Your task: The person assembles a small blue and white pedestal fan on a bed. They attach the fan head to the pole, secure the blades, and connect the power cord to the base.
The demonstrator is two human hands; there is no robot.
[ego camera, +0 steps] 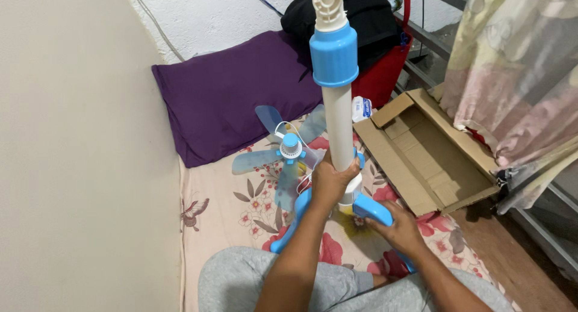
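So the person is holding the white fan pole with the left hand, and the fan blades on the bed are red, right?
Not quite. The fan blades are see-through blue, not red, as the head view shows. The rest holds: the left hand grips the white fan pole, and the blades lie on the flowered bed.

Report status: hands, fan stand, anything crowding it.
Left hand gripping white plastic fan pole, upright. Right hand on blue plastic base leg. Translucent blue fan blade lies just behind; open cardboard box alongside.
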